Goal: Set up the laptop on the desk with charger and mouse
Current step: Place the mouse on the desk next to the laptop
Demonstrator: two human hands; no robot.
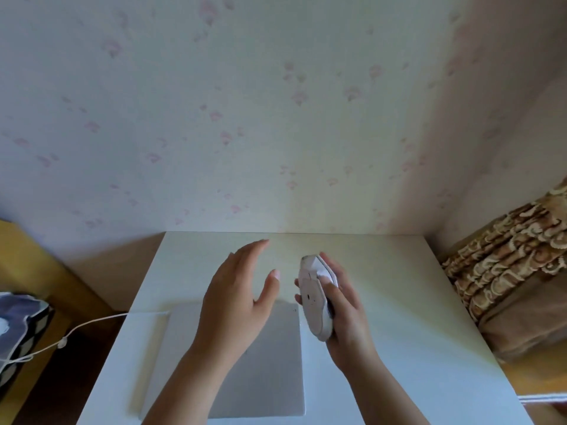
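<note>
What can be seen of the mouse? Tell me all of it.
The mouse is white, smooth, plastic-looking and oval. The right hand holds it in the air above the white desk, tipped on its side so its flat underside faces left, showing small dark marks. The fingers wrap its far side. It sits just right of the closed laptop and touches only that hand; the open left hand is apart from it.

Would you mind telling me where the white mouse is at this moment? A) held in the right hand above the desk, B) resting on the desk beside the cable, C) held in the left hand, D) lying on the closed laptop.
A: the right hand holds the mouse on edge above the desk, underside showing, while the left hand hovers open over the closed laptop.
</note>
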